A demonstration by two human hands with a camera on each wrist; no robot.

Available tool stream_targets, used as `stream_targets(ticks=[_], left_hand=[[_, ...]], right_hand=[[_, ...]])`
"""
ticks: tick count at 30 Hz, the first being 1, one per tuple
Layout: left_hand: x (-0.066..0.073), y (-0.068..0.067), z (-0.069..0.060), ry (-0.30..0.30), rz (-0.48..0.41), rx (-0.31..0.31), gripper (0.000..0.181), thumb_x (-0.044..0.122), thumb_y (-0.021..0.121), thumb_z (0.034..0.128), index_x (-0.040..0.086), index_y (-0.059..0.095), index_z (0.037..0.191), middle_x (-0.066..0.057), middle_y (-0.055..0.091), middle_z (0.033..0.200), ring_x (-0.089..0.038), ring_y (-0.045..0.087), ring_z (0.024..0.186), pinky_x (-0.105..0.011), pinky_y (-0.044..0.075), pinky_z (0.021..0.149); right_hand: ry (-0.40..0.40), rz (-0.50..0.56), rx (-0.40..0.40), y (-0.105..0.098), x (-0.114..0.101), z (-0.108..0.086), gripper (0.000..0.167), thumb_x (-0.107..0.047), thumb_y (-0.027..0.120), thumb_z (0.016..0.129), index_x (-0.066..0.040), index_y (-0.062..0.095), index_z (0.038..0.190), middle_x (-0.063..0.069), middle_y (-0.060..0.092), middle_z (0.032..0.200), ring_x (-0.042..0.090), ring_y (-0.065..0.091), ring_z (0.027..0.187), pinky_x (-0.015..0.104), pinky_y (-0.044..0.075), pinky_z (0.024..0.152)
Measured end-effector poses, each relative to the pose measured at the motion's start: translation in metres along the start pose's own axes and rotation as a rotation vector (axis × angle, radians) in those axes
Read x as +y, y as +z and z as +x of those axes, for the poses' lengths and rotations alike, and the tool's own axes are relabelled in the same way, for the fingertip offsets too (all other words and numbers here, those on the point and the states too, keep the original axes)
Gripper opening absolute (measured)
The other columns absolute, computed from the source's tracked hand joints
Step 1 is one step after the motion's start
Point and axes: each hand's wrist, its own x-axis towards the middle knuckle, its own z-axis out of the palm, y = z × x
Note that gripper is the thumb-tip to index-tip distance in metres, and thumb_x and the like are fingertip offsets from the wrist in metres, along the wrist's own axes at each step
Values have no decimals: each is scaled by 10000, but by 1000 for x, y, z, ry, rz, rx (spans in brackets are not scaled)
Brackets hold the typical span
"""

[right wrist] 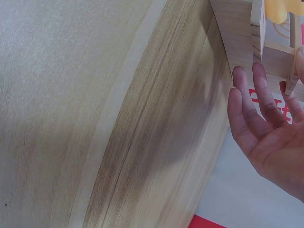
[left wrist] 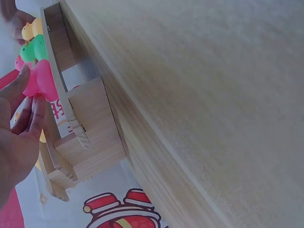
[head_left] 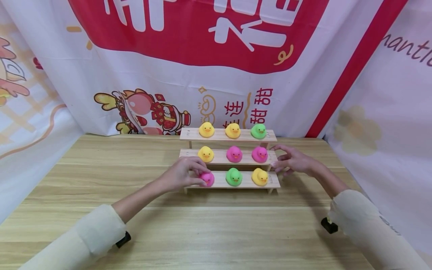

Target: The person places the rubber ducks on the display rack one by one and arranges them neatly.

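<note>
A three-step wooden stand (head_left: 220,157) stands on the table, with three small toy ducks on each step. At the left end of the bottom step, my left hand (head_left: 183,174) pinches a pink duck (head_left: 209,181) between thumb and fingers; in the left wrist view this duck (left wrist: 45,80) sits against the board. Beside it are a green duck (head_left: 234,177) and a yellow duck (head_left: 260,177). My right hand (head_left: 293,160) holds the right end of the middle step between thumb and index finger, the other fingers (right wrist: 244,102) spread loosely below.
On the middle step sit a yellow duck (head_left: 206,154) and two pink ducks (head_left: 234,154). The top step carries two yellow ducks (head_left: 206,129) and a green duck (head_left: 258,131). A printed cloth (head_left: 182,78) hangs close behind the stand, at the back edge of the wooden table (head_left: 216,232).
</note>
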Motion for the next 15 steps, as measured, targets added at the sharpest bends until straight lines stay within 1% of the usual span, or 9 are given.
stream_targets(ticks=[7,11,15], left_hand=[[1,2,0,-1,10,19,261,77,902,793,32,807,1032,-32,739,1012,-162,658,930,-303,590,795],[1,2,0,-8,14,25,281,82,902,795,40,797,1053,-48,738,1044,-154,653,914,-307,588,790],[2,-2,-3,-16,7,36,330,105,904,799,34,777,1095,-67,733,1086,-181,667,884,-323,597,783]], right_hand=[[20,17,-2,0,-1,-1,639,-131,669,1008,-34,296,1516,218,664,1163,324,713,1001,500,621,800],[13,15,0,-1,0,-1,633,-131,666,1010,-28,297,1513,223,666,1162,335,712,1007,506,620,803],[7,1,3,-2,3,-2,629,-152,677,1006,-33,314,1506,214,680,1143,360,712,1026,519,614,822]])
